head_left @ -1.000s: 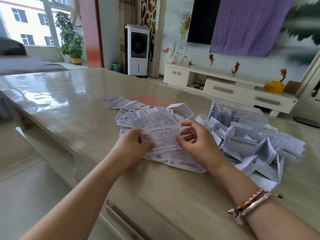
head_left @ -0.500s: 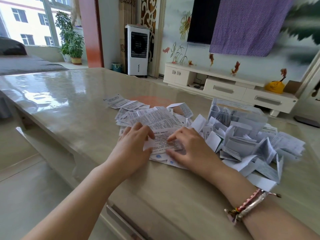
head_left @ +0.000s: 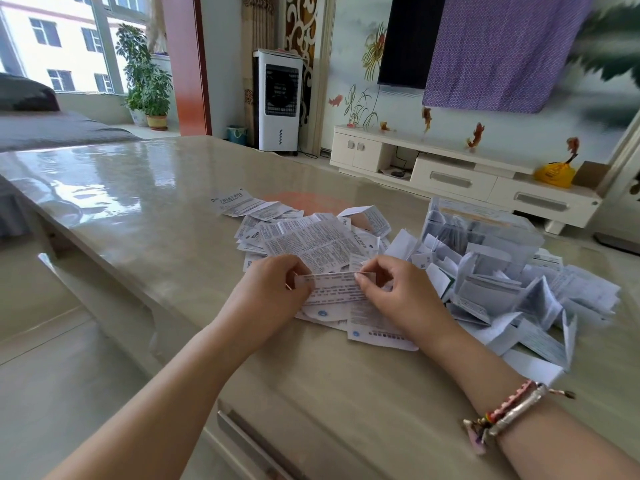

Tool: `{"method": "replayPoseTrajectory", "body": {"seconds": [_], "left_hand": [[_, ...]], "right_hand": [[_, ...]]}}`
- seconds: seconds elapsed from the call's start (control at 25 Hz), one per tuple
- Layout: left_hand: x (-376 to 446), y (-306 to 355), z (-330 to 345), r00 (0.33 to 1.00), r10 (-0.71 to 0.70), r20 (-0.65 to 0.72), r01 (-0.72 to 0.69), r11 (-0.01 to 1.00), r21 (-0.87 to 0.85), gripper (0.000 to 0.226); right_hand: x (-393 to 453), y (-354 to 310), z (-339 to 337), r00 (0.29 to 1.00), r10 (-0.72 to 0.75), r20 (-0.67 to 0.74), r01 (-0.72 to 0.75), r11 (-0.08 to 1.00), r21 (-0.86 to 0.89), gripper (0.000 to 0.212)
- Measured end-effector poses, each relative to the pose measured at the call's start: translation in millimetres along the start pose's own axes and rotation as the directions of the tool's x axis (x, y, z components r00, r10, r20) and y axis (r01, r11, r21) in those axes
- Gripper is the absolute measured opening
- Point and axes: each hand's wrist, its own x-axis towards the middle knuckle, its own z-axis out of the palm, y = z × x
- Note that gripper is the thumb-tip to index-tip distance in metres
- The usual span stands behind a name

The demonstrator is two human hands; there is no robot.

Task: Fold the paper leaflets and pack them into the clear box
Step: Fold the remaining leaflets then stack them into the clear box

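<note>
White leaflet (head_left: 332, 288) pinched at both ends — left hand (head_left: 273, 296), right hand (head_left: 398, 292) — long axis left-right, near the table's (head_left: 138, 209) front edge; box (head_left: 485, 233) right, nearer right hand.

1. Left hand (head_left: 268, 292): fingers curled in a pinching grip, forearm reaching forward from lower left.
2. Right hand (head_left: 398, 292): fingers curled, thumb and forefinger pinching, wrist (head_left: 509, 415) wearing bracelets.
</note>
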Motion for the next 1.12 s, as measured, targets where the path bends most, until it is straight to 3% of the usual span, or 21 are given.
{"method": "replayPoseTrajectory", "body": {"seconds": [0.16, 0.28, 0.48, 0.68, 1.0, 1.12], "left_hand": [[-1, -3, 4, 1.0, 0.023, 0.014, -0.024, 0.994, 0.108, 0.022], [-2, 0, 4, 0.996, 0.093, 0.002, -0.093, 0.984, 0.152, 0.022], [-4, 3, 6, 0.987, 0.126, 0.097, -0.136, 0.985, 0.11, 0.008], [-3, 3, 5, 0.987, 0.122, 0.109, -0.135, 0.984, 0.118, 0.014], [-3, 8, 6, 0.99, 0.117, 0.073, -0.123, 0.989, 0.087, 0.013], [-4, 12, 6, 0.993, 0.09, 0.079, -0.093, 0.995, 0.03, 0.013]], "right_hand": [[2, 3, 6, 0.996, 0.048, 0.071, -0.028, 0.964, -0.263, 0.025], [4, 3, 8, 0.996, 0.05, 0.076, -0.022, 0.945, -0.327, 0.034], [-1, 2, 3, 0.993, 0.003, 0.118, 0.029, 0.963, -0.268, 0.028], [-6, -4, -7, 0.963, -0.073, 0.259, 0.132, 0.967, -0.219, 0.026], [-7, -5, -8, 0.949, -0.198, 0.244, 0.278, 0.893, -0.355, 0.031], [-8, -8, -8, 0.955, -0.246, 0.166, 0.276, 0.943, -0.189, 0.016]]}}
